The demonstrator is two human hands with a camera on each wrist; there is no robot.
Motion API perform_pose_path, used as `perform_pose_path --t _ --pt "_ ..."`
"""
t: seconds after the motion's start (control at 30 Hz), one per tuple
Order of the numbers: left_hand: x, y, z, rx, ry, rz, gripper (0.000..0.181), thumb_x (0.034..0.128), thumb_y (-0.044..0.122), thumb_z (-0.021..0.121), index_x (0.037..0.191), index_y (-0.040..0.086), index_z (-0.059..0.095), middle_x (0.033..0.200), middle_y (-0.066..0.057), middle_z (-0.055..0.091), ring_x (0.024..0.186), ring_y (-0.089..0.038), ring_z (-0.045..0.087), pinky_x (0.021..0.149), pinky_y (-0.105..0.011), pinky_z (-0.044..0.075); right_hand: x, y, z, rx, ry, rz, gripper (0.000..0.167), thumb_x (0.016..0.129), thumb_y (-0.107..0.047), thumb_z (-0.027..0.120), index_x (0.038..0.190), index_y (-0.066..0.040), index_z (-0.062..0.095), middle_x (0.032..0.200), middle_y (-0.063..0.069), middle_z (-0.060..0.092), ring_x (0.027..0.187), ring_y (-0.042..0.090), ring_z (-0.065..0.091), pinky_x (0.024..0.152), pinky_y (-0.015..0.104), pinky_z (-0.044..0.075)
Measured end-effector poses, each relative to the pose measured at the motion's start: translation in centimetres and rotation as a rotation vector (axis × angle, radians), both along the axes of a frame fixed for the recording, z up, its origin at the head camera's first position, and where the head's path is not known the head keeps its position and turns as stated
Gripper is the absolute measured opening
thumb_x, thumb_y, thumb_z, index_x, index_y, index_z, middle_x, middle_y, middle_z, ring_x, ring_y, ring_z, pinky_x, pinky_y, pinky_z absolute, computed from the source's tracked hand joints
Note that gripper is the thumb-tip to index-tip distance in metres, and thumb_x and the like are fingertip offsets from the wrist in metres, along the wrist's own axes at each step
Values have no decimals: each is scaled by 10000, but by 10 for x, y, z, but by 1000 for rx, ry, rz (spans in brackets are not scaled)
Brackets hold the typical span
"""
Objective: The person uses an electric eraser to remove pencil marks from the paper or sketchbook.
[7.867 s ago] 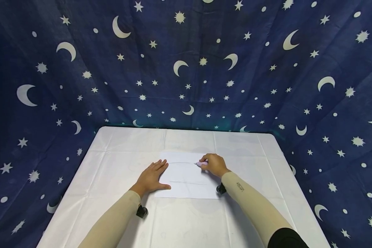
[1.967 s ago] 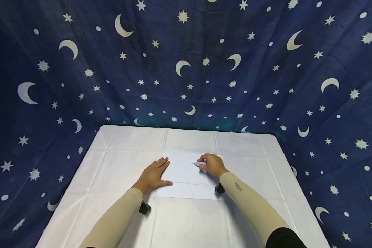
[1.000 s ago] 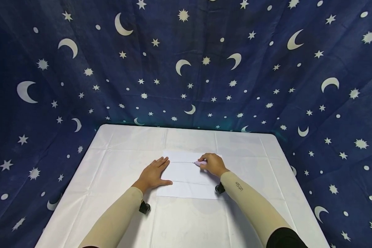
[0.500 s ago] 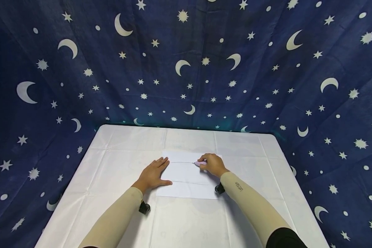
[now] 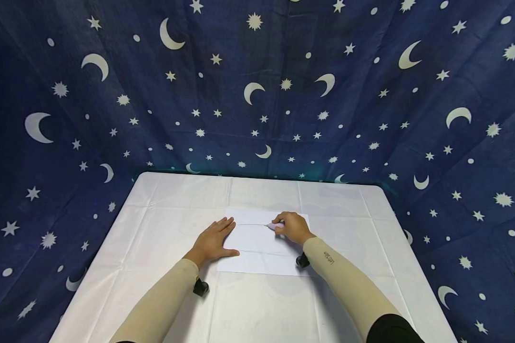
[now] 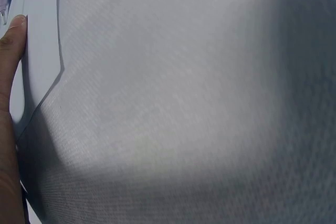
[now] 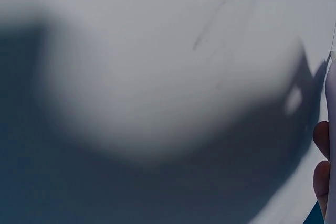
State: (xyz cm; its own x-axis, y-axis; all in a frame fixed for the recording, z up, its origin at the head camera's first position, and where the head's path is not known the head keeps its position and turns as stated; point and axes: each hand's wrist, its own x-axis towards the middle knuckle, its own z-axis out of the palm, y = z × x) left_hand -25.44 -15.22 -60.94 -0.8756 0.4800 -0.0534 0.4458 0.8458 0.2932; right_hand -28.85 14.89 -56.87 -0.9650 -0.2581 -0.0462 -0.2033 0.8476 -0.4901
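Note:
A sheet of white paper (image 5: 262,264) lies on the white-covered table, bearing thin dark lines near its far side and across its nearer half. My left hand (image 5: 210,243) rests flat on the paper's left side, fingers and thumb spread. At the far right of the sheet, my right hand (image 5: 295,227) grips a lavender pen-like tool (image 5: 274,226) with a narrow pale tip. The tip points left and meets the right end of the far line. In the right wrist view, two fingertips (image 7: 322,182) curl against the tool (image 7: 331,93); its exact kind is unclear.
The table (image 5: 163,205) has a creased white cover and rounded far corners. A dark blue curtain (image 5: 223,105) with moons and stars hangs behind it and at both sides. Small black cameras (image 5: 200,287) are strapped to both wrists.
The right hand and the tool's tip have shifted slightly left along the far line over the earlier frames. The left hand stays in place on the paper.

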Motion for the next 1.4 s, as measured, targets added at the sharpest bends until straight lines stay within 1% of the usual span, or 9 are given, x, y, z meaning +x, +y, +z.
perform_pose_path --t 0.33,0.53,0.7,1.0,1.17,1.4 --pt "-1 0 -1 -2 3 1 1036 752 768 625 1536 145 360 1618 5 282 1508 -217 212 1229 -426 203 0 8 -1 7 -9 -12 204 784 -167 812 986 -175 780 1054 -16 723 921 150 634 886 353 536" --pt "-1 0 -2 -14 3 1 1051 745 788 610 1539 148 353 1620 11 274 1509 -211 208 1232 -415 196 1 4 1 -1 -19 -13 215 793 -180 821 1004 -173 779 1094 1 724 973 170 644 913 369 532" --pt "-1 -1 -3 -4 2 2 1055 746 794 602 1541 148 348 1620 9 275 1510 -217 205 1232 -422 191 0 0 3 -8 -7 -1 213 790 -183 827 998 -171 780 1092 5 728 997 183 659 923 377 533" --pt "-1 -1 -4 -6 12 -9 1054 747 800 592 1542 153 346 1620 10 273 1510 -215 204 1230 -424 197 -2 -3 0 5 3 12 229 787 -197 835 1009 -178 783 1083 -2 727 1004 177 661 927 368 534" --pt "-2 -1 -4 -5 4 -5 1057 745 793 604 1542 148 346 1619 7 277 1509 -217 207 1231 -425 196 -2 -4 -1 0 5 9 221 784 -192 831 999 -176 780 1085 -4 727 1005 180 659 926 367 536" --pt "-2 0 -3 -20 -2 -4 1062 743 806 591 1544 155 341 1623 19 266 1511 -204 198 1233 -415 189 -1 -7 1 -9 20 31 220 781 -180 828 996 -175 784 1089 8 729 1016 204 668 926 389 537"
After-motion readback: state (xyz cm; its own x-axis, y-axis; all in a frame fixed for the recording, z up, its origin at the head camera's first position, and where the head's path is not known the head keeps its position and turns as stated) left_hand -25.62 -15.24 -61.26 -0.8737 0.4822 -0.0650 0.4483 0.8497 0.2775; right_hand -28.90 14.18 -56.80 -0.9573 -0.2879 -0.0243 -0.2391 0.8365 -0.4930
